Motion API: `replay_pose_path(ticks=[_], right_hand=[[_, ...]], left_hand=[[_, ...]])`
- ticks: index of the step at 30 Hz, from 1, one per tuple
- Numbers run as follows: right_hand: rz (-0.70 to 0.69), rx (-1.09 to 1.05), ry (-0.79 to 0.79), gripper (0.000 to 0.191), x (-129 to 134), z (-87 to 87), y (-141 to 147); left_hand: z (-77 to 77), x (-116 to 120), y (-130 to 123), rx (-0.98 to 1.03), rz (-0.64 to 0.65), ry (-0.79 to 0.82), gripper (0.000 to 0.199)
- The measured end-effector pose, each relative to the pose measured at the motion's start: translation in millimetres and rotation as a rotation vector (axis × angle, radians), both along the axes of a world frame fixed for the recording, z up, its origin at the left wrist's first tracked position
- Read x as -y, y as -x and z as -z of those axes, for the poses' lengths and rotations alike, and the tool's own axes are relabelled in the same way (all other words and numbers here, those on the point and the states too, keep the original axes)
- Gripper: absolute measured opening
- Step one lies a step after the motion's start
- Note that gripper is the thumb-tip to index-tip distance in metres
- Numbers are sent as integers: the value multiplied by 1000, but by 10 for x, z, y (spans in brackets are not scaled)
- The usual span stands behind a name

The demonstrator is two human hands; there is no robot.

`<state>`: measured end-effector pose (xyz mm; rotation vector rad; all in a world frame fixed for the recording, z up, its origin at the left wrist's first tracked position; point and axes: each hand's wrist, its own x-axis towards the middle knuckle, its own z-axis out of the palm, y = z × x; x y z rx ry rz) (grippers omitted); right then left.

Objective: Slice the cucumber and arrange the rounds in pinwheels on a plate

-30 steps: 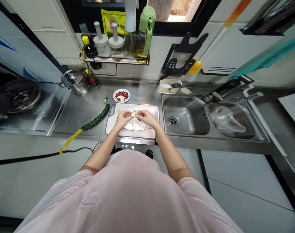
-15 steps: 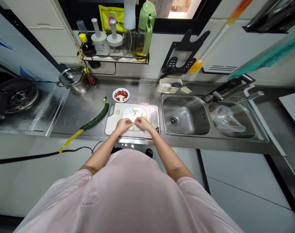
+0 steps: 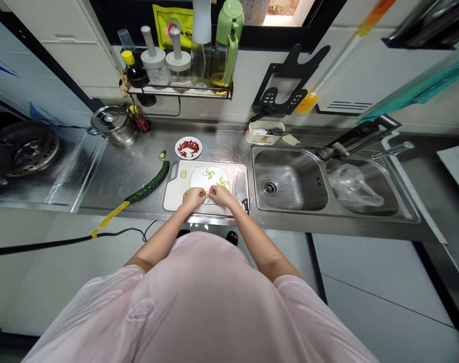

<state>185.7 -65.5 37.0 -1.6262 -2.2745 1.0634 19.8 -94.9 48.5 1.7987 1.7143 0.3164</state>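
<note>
My left hand [image 3: 194, 197] and my right hand [image 3: 220, 195] meet near the front of a white rectangular plate [image 3: 199, 180], their fingertips pinching a thin cucumber slice [image 3: 207, 198] between them. Curved slices form small fan shapes on the plate [image 3: 208, 173], with another group [image 3: 223, 181] to the right. The plate rests on a white cutting board [image 3: 172, 196]. Left of the board lies a long, dark green cucumber [image 3: 149, 182], with a cut piece [image 3: 162, 155] beyond its tip.
A small plate of red chopped food [image 3: 188, 147] stands behind the board. A steel double sink [image 3: 289, 186] lies to the right, with a plastic bag [image 3: 355, 186] in its far basin. A steel pot [image 3: 114, 126] and gas burner [image 3: 21, 148] sit left; bottles stand on a shelf behind.
Both hands have moved toward me and closer together along the plate. The slices at the plate's far side now show fully. The view has shifted slightly.
</note>
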Motion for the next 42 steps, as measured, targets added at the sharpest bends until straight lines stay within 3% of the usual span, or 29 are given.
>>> replay_pose_path(ticks=[15, 29, 42], right_hand=[[-53, 95, -26, 15, -8, 4, 27], [-71, 179, -26, 18, -14, -16, 46], [-57, 185, -94, 14, 41, 11, 52]], left_hand=[[80, 50, 13, -133, 116, -87, 15], [191, 231, 97, -222, 341, -370, 28], [191, 236, 114, -284, 427, -371, 27]])
